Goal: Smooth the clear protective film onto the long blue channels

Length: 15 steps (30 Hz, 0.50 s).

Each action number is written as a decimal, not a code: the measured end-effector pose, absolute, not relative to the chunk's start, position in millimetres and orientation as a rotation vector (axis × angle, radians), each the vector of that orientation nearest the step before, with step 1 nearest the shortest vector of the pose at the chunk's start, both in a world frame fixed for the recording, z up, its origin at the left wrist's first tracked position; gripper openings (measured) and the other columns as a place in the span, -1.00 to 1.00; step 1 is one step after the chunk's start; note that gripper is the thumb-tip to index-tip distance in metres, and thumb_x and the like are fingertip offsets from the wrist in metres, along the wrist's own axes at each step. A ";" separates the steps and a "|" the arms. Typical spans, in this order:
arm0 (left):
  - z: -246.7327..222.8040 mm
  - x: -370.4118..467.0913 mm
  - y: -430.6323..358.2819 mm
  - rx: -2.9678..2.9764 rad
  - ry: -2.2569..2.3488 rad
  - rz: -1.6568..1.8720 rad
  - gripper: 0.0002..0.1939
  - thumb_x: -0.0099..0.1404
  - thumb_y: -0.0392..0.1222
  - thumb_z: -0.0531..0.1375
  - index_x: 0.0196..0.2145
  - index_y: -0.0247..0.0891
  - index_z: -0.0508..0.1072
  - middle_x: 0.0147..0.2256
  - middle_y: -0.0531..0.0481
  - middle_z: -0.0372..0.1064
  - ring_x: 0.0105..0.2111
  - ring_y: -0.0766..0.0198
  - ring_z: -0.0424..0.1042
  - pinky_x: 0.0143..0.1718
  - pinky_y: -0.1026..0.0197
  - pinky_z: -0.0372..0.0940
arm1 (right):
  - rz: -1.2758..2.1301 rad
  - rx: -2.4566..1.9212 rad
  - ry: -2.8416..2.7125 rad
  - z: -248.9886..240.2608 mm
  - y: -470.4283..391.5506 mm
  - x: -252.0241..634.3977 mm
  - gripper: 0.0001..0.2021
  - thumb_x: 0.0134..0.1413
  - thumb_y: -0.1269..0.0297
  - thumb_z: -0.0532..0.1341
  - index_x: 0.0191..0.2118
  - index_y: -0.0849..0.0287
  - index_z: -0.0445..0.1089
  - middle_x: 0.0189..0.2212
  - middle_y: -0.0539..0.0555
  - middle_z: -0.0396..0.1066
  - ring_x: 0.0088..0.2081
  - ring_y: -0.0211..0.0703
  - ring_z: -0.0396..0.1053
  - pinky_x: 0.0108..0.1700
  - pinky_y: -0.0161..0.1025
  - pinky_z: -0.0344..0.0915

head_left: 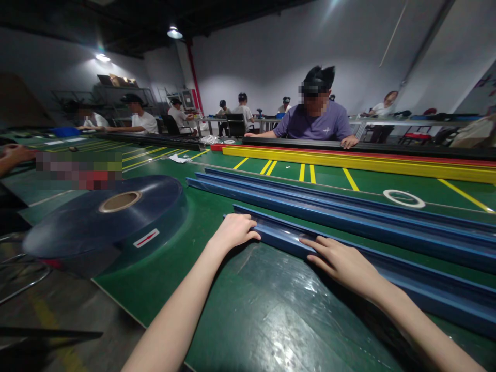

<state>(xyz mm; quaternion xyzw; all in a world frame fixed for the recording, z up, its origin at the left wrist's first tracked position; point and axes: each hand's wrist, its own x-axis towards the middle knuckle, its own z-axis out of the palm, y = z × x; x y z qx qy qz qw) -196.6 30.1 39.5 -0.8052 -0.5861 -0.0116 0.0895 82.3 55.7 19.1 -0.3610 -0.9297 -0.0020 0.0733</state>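
A long blue channel-shaped strip lies on the green table, running from the middle toward the lower right. My left hand is closed over its near-left end, fingers curled across the edge and thumb on the near side. Further along, my right hand touches the strip with fingers stretched and apart. Its index finger reaches into the groove, while the thumb lies by the near wall. Something glossy, like clear film, shines in the groove between the hands; its edges are hard to make out.
More blue strips lie parallel just behind. A large roll of dark glossy film rests at left by the table edge. Beyond are yellow strips, a white ring and a co-worker in a purple shirt with hands on black strips.
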 end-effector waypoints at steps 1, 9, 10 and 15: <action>39.5 -196.7 30.0 -2.396 -1.744 -0.037 -0.63 0.20 0.12 0.06 -0.41 -0.22 0.46 -0.42 -0.01 0.37 -0.39 0.24 0.40 -0.45 0.29 0.13 | -0.006 -1.083 -2.795 19.4 55.5 82.3 -0.55 0.18 0.04 -0.15 0.13 -0.01 0.16 -0.13 0.13 0.33 -0.14 -0.12 0.33 -0.16 -0.19 0.30; 37.8 -197.7 30.7 -2.414 -1.780 -0.072 -0.64 0.19 0.12 0.08 -0.41 -0.22 0.47 -0.43 0.00 0.36 -0.39 0.23 0.39 -0.43 0.29 0.14 | 0.021 -1.123 -2.797 19.1 56.4 81.9 -0.55 0.17 0.05 -0.12 0.12 -0.02 0.17 -0.16 0.13 0.35 -0.19 -0.12 0.36 -0.19 -0.20 0.30; 37.7 -198.0 30.7 -2.420 -1.790 -0.081 -0.64 0.19 0.12 0.08 -0.40 -0.22 0.47 -0.42 0.00 0.36 -0.38 0.23 0.39 -0.42 0.29 0.14 | 0.026 -1.130 -2.797 18.5 56.4 81.9 -0.55 0.16 0.04 -0.12 0.12 -0.02 0.18 -0.15 0.12 0.35 -0.18 -0.12 0.35 -0.18 -0.19 0.30; 38.4 -199.2 30.9 -2.447 -1.864 -0.128 -0.66 0.16 0.12 0.11 -0.37 -0.20 0.47 -0.37 0.00 0.36 -0.32 0.21 0.38 -0.38 0.30 0.16 | 0.048 -1.174 -2.785 17.8 54.8 81.6 -0.55 0.16 0.05 -0.11 0.10 0.04 0.20 -0.12 0.14 0.34 -0.11 -0.07 0.32 -0.14 -0.15 0.29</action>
